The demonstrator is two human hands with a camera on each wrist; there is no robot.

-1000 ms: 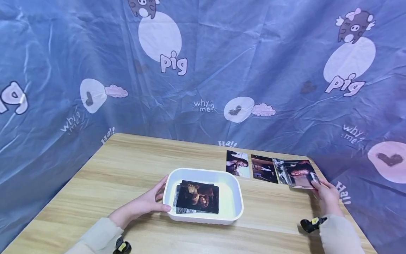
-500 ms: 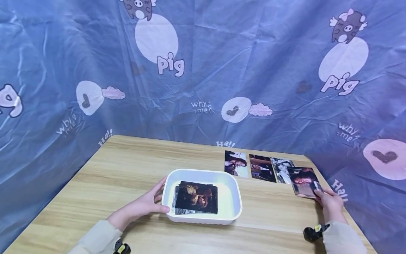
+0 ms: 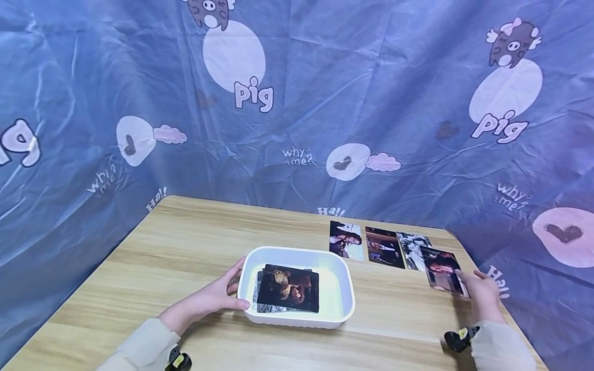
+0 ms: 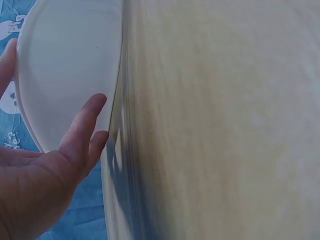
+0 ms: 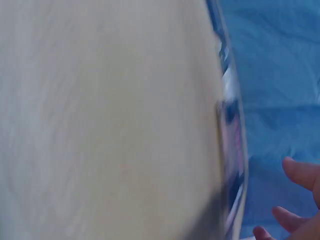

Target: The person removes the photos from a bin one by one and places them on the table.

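My left hand (image 3: 213,298) holds the left end of a white plastic box (image 3: 344,288), thumb at the near corner and fingers on the far side. The left wrist view shows fingers (image 4: 82,122) against the box's outer wall. A dark photo print (image 3: 287,288) tops other prints inside the box. On the right of the table, my right hand (image 3: 480,291) hovers at the right edge of a reddish photo print (image 3: 441,269). Its fingers (image 5: 300,172) look spread and apart from the print in the right wrist view. That print overlaps the edge of a black-and-white photo print (image 3: 412,250).
Two more photo prints, one of a dark-haired figure (image 3: 346,240) and one of a suited figure (image 3: 385,247), lie left of these in a row. A blue patterned cloth (image 3: 297,103) hangs behind the wooden table (image 3: 185,242). Dark wrist devices (image 3: 457,340) sit below the sleeves.
The reddish print was moved right and toward me, uncovering most of the black-and-white print, then laid on the table. My right fingers have let go of it. The left hand has stayed put.
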